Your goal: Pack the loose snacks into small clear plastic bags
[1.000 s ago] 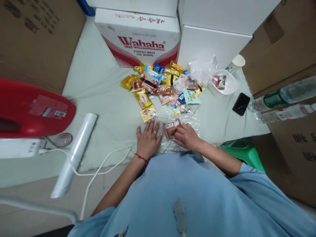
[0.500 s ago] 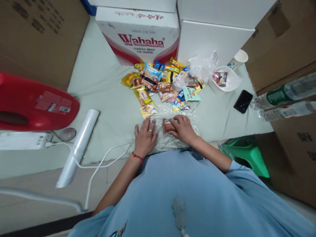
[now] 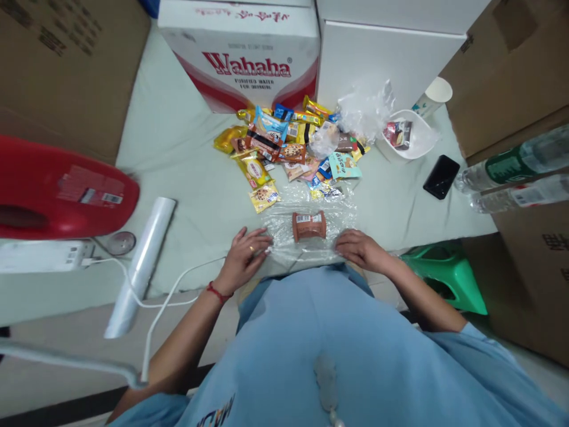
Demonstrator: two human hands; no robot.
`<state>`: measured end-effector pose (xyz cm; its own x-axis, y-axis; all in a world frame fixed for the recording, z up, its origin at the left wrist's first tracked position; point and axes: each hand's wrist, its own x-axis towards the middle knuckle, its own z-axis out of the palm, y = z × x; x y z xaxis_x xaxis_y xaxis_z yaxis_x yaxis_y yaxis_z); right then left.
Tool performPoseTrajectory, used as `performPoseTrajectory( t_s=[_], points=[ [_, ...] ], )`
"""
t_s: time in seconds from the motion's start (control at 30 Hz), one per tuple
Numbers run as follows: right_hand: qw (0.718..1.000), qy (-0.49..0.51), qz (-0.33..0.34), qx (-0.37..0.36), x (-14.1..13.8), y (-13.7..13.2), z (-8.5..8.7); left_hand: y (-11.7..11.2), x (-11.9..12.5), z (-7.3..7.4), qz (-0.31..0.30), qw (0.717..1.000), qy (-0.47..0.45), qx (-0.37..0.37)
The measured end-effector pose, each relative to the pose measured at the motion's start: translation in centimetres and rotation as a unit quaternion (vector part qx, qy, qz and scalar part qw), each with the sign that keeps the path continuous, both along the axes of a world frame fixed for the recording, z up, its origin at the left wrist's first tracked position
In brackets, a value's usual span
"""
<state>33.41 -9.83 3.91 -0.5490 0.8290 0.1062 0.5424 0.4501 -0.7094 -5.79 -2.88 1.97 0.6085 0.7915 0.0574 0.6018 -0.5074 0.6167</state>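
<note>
A brown wrapped snack packet [image 3: 309,226] lies alone on a sheet of clear plastic film [image 3: 293,254], spread flat at the table's near edge. At the film's left border is my left hand [image 3: 247,254], open, its fingers apart and pointing toward the sheet. My right hand [image 3: 363,250] rests at the right border, its fingers stretched out over the film and close together. Neither hand touches the packet. Just beyond the film, several small snacks in colourful wrappers [image 3: 262,142] lie in a loose pile.
A roll of plastic film [image 3: 141,267] and a white cable [image 3: 175,290] lie left, near a red plastic container [image 3: 66,190]. To the right are a white bowl [image 3: 413,151], a phone [image 3: 441,177] and plastic bottles [image 3: 507,169]. A Wahaha carton [image 3: 249,65] stands behind.
My right hand has let go of the brown packet and moved right to the film's edge. My left hand has shifted left and nearer to me. The packet now lies free, slightly turned.
</note>
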Motion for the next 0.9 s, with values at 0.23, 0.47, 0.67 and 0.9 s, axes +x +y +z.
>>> performPoseTrajectory(
  t_s=[0.23,0.47,0.67,0.9],
  points=[
    [0.977,-0.109,-0.156,-0.098,0.7,7.2,2.1,4.5,4.0,-1.0,0.22,0.976,0.001,-0.004],
    [0.914,-0.353,-0.19,-0.063,-0.7,10.4,4.4,5.0,5.9,-0.9,0.326,0.94,-0.032,0.095],
    [0.952,-0.271,-0.136,0.049,-4.7,14.0,3.5,0.6,4.5,0.7,0.231,0.95,-0.059,0.201],
    [0.931,-0.34,-0.132,0.031,-8.0,17.0,1.9,0.4,9.1,0.1,0.056,0.99,0.083,0.095]
  ],
)
